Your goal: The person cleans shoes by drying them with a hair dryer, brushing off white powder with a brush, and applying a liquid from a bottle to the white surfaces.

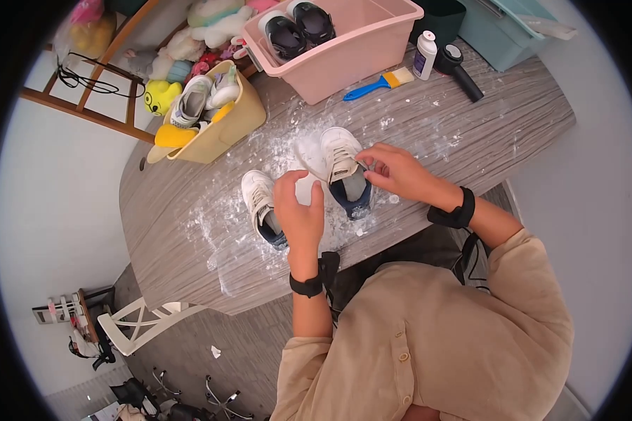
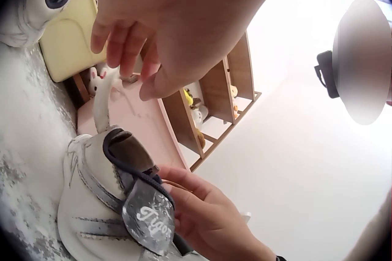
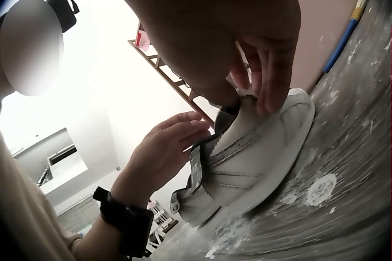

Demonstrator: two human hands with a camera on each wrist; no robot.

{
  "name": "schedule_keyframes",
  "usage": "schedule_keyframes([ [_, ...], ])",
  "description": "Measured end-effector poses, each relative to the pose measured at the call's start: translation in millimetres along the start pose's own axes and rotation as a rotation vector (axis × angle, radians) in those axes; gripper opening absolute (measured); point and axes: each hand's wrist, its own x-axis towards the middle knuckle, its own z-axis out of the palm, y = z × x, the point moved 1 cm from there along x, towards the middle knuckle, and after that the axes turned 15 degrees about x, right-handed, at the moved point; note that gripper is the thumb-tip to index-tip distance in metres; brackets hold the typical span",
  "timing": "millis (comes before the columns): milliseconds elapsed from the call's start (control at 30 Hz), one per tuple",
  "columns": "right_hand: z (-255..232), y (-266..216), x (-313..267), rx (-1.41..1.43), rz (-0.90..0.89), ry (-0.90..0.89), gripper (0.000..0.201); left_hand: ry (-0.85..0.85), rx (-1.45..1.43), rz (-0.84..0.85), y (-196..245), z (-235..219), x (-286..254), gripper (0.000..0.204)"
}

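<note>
Two white sneakers with dark blue lining stand on a wood-grain table [image 1: 168,238] dusted with white powder. My right hand [image 1: 404,174] is at the right sneaker [image 1: 340,144], its thumb and forefinger pinching the edge by the tongue; in the right wrist view its fingers [image 3: 275,83] reach the shoe's upper. Between the two shoes my left hand [image 1: 300,210] is raised, thumb and fingers apart. The left sneaker [image 1: 255,189] lies just beside it. A pale strip [image 2: 105,105] rises from the right shoe toward the left fingers in the left wrist view. The heel [image 2: 147,218] carries white script.
Behind the shoes are a pink bin [image 1: 344,70] with dark shoes and a yellow bin [image 1: 235,119] with more shoes. A blue-handled brush [image 1: 369,90], a white bottle [image 1: 425,55] and a black handled tool [image 1: 463,81] lie to the right, near a teal bin [image 1: 505,42].
</note>
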Motion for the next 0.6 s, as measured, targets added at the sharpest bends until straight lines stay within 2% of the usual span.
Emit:
schedule_keyframes([
  [200, -2.8, 1.0, -1.7, 0.007, 0.013, -0.008, 0.032, -0.183, -0.247, -0.221, 10.5, 13.0, -10.7, 0.03],
  [367, -7.6, 5.0, 2.4, 0.082, 0.132, 0.008, 0.034, -0.188, -0.135, -0.051, 15.3, 19.8, -9.1, 0.033],
  [467, -16.0, -4.9, 15.6, -0.031, 0.053, 0.088, 0.036, -0.181, -0.104, 0.006, 15.2, 23.7, -6.0, 0.034],
  [567, -18.8, -7.0, 24.3, -0.194, -0.106, 0.011, 0.034, -0.146, -0.057, 0.05, 19.3, 25.0, -2.8, 0.033],
  [600, -19.1, -8.0, 26.7, -0.217, -0.095, -0.023, 0.033, -0.129, -0.037, 0.066, 21.8, 25.7, -1.5, 0.033],
])
